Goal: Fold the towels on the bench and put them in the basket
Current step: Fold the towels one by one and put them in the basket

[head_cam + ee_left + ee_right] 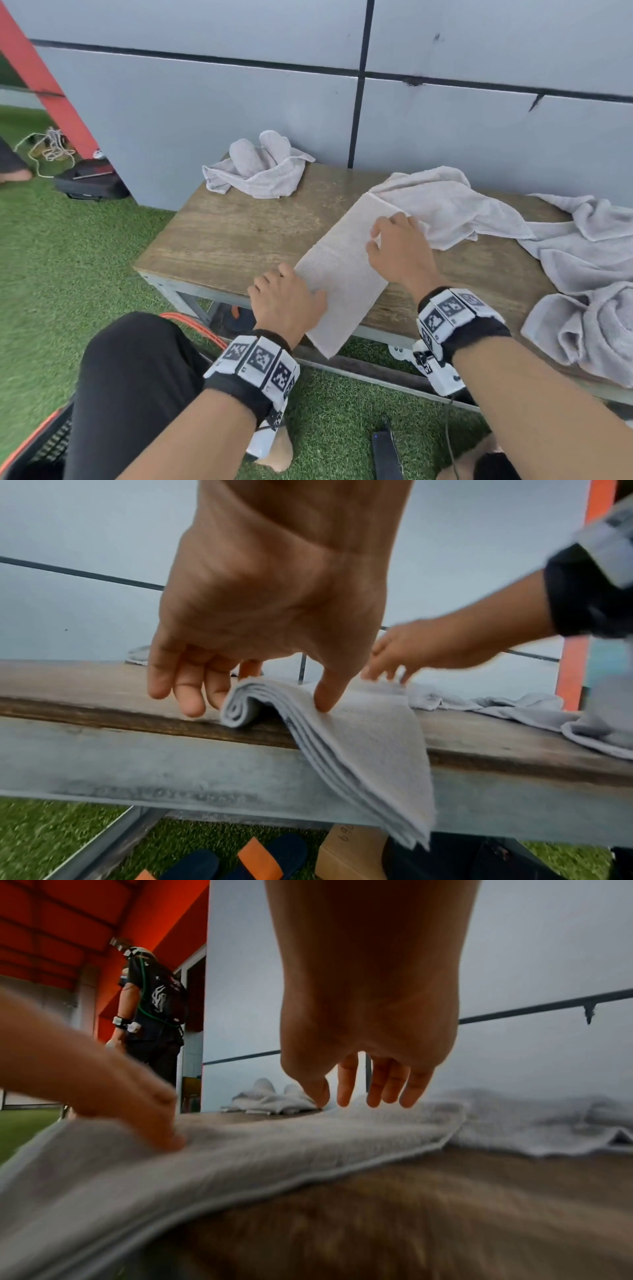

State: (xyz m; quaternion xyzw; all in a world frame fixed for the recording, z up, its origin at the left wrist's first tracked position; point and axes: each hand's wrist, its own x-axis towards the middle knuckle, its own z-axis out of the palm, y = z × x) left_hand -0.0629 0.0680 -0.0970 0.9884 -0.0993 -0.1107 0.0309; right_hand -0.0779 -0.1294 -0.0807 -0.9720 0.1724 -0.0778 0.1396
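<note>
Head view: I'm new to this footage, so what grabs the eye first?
A folded towel lies slantwise on the bench, its near end hanging over the front edge, with the left hand and right hand on it. Crumpled towels heap up at the bench's right end.

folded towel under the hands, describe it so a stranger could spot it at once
Start at the wooden bench against the grey wall. At its front edge lies the folded towel, a flat, layered strip whose near end hangs over the edge. Unlike the crumpled towels around it, it is smooth and straight-edged.
</note>
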